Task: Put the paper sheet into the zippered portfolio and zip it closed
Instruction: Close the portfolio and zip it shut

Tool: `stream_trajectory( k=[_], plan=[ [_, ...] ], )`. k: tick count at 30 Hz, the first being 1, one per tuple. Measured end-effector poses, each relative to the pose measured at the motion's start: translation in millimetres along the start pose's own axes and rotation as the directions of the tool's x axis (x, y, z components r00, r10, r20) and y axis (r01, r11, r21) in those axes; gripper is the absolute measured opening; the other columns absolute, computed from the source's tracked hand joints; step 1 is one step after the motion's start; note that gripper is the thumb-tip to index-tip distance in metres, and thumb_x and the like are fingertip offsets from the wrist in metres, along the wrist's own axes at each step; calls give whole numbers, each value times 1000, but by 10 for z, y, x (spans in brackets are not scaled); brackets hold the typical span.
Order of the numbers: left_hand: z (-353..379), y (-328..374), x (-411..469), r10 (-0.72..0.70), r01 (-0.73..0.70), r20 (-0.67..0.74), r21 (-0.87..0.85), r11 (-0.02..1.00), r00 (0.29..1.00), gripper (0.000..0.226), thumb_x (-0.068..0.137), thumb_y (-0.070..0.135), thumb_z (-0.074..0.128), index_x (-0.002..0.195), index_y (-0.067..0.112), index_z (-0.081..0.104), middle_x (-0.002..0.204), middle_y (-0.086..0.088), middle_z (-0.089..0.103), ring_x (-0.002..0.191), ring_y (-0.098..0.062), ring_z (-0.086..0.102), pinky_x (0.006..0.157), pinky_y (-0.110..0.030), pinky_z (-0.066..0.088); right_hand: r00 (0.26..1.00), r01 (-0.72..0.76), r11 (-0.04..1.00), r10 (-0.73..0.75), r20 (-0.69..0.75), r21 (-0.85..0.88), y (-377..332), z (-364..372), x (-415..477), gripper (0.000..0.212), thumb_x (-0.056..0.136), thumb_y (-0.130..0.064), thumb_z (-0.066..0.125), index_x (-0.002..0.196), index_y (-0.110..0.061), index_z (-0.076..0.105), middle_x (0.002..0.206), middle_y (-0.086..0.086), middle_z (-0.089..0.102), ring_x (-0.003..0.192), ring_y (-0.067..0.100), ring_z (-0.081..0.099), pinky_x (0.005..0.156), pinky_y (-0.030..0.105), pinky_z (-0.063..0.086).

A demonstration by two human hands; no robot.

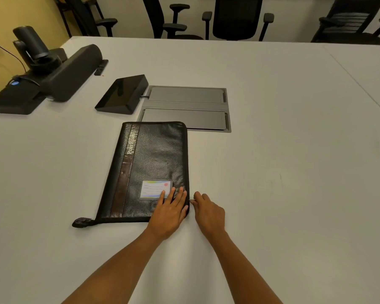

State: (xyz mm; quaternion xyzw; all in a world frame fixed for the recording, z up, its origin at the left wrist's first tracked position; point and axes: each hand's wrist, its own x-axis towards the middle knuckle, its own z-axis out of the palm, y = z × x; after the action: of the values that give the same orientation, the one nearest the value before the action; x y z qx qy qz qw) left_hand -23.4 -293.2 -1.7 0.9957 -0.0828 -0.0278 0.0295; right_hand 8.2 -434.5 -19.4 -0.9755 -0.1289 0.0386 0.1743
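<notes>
A black leather zippered portfolio lies flat and folded shut on the white table, with a brown stripe and a label window on its cover. My left hand presses flat on its near right corner, fingers spread. My right hand sits just beside the portfolio's right edge, thumb and forefinger pinched on the small metal zipper pull. A zipper end tab sticks out at the near left corner. No paper sheet is visible.
A grey cable hatch is set into the table just behind the portfolio. A black tablet console and a conference camera with speaker bar stand at the back left. Office chairs line the far edge.
</notes>
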Motion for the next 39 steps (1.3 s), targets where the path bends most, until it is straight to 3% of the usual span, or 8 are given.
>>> stream_trajectory(
  k=[4,8,11,13,21,30,35,39],
  plan=[
    [-17,4,26,11,-9,-47,56,998,999,77,101,29,-3,108,15,72,112,0,72,102,-20,69,80,-41,57,999,3,1000,-2,-34,12,-17,17,-9,31,100,-41,27,97,-17,48,84,1,56,55,16,41,44,25,25],
    [3,3,57,8,-3,-68,73,997,998,77,102,28,-3,105,15,73,109,0,73,99,-20,70,78,-40,58,992,124,991,-123,-13,41,37,24,-72,29,100,-36,30,98,-17,51,87,0,60,59,18,51,51,29,38],
    [11,-9,77,12,-8,-59,70,997,998,77,102,29,-2,105,14,73,109,-1,73,98,-20,70,77,-39,58,977,201,979,-196,-84,44,82,19,-171,19,97,-30,45,87,-17,54,73,-1,60,48,16,50,39,22,25],
    [12,-15,74,16,-12,-64,62,998,998,76,102,29,-3,107,14,72,110,-1,72,99,-20,70,78,-39,58,982,163,986,-158,-106,42,71,-14,-183,20,96,-29,47,82,-16,53,68,-1,57,44,14,42,38,19,16],
    [-1,-19,38,9,-6,-84,38,999,996,74,101,29,-2,112,17,70,114,1,71,102,-19,69,81,-39,57,997,-59,990,64,-33,128,-36,-93,239,19,100,-30,32,82,-22,30,77,-5,50,58,15,43,52,27,28],
    [12,2,16,31,-26,-75,62,998,997,73,101,31,-1,112,18,70,115,2,70,104,-18,68,83,-40,57,994,100,993,-102,31,62,82,-42,94,22,100,-32,31,93,-17,45,82,3,58,58,16,44,52,27,32],
    [-7,-7,21,16,-15,-158,7,1000,987,52,87,46,33,110,18,71,115,2,70,104,-18,68,87,-42,55,994,98,995,-98,41,23,121,-56,56,26,100,-36,28,95,-17,45,84,1,57,57,16,43,50,27,30],
    [-77,-57,182,-34,0,-338,-102,995,941,37,86,43,42,84,23,73,93,7,75,84,-12,71,95,-35,42,994,100,995,-100,34,24,122,-54,110,28,99,-38,29,97,-16,47,93,0,56,65,18,50,54,31,39]
  ],
)
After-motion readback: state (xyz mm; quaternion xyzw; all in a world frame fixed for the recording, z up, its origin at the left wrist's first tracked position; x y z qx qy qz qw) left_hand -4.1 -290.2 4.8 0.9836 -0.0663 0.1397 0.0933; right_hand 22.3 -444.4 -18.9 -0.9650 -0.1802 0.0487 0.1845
